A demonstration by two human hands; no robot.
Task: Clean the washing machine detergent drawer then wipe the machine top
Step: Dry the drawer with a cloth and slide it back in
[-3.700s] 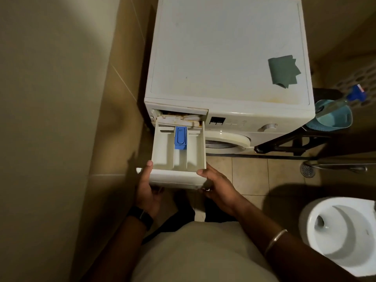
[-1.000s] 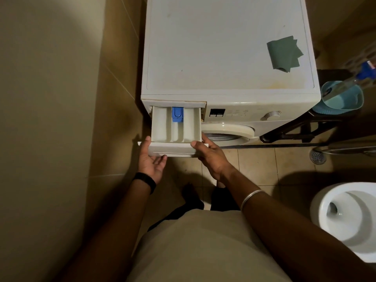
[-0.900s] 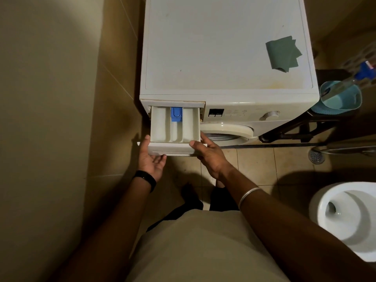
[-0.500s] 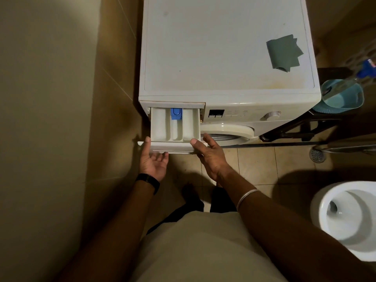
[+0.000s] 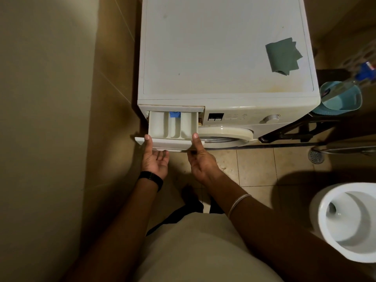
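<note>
Two hands hold the front of the detergent drawer (image 5: 173,130), and they are the nearest things to the person. The left hand (image 5: 155,159) has its thumb on top of the front panel at the left corner, and its fingers curl in under the panel. The right hand (image 5: 200,159) does the same at the right corner, thumb on top, fingers tucked below where they are hard to see. So both hands pinch the panel between thumb and fingers. The drawer sits part way in its slot at the top left of the washing machine (image 5: 234,117). Its long side runs straight from the person into the machine, and its front panel faces the person. Three white cups show inside it, and they look fairly clean, though it is too dim to be sure. A little blue cap (image 5: 174,114) peeks out at the back, just under the edge of the slot. Further back, the machine top (image 5: 203,53) has small specks and a yellowish stain near the front right, so I think it is not wiped yet. A green cloth (image 5: 282,57) lies crumpled on the far right of the top, with no hand near it. I would guess the drawer part is about done, and the wiping is still left.
</note>
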